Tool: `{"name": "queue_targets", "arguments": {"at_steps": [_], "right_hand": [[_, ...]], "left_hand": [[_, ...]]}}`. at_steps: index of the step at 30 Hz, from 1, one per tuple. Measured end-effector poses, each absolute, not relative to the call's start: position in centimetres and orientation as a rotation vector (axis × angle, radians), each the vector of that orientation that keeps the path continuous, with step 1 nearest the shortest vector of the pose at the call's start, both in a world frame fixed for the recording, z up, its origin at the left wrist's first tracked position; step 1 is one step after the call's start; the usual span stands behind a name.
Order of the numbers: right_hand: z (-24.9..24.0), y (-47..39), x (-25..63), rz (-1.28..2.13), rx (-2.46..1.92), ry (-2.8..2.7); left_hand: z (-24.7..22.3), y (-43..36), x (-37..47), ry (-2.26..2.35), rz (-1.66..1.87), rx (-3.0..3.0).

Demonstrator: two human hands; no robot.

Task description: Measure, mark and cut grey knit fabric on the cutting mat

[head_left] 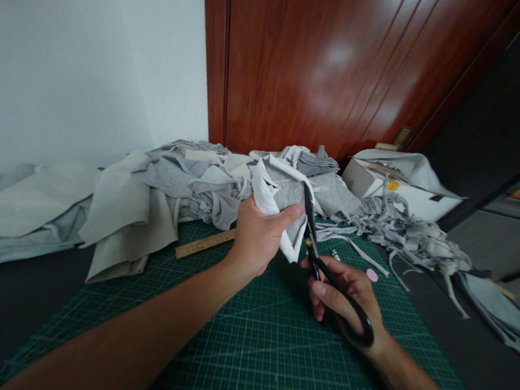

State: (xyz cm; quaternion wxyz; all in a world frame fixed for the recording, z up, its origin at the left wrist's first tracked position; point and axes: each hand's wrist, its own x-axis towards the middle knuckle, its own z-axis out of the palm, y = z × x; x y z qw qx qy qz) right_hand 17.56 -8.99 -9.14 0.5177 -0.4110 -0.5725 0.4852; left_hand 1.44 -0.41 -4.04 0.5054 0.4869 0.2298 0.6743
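My left hand (259, 234) is closed on a folded piece of grey fabric (294, 192) with pale, whitish edges, its thumb pressed on top. The fabric is held up above the green cutting mat (246, 351). In my right hand (346, 293) is a pair of black scissors (313, 242), with fingers through the handles. Their blades point away from me and lie against the fabric's right edge. Whether the blades are fully closed on the cloth, I cannot make out.
Behind the hands lies a long heap of grey and cream cloth (171, 172). A wooden ruler (205, 243) rests on the mat at left. To the right are tangled fabric strips (402, 229), a white box (410, 193) and a pink disc (372, 275). A wooden door (312, 60) stands behind.
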Motion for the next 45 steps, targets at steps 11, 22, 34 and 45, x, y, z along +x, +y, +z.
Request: {"name": "queue_targets", "arguments": {"at_steps": [11,22,34,45], "right_hand": [[-8.6,-9.2,17.3,1.055,-1.06,-1.441],[-8.4,-9.3,17.6,1.103,-1.001,-1.495],[-9.0,-8.6,18.6,1.189,-0.916,-1.45],[-8.7,-8.1,20.0,1.327,-0.872,-1.516]], "left_hand": [[-4.1,-0.5,1.5,0.521,1.62,1.16],[-2.0,0.1,0.3,0.394,1.58,0.811],[-3.4,0.3,0.7,0.733,1.799,1.163],[-3.8,0.7,0.4,0.849,1.871,1.288]]}}
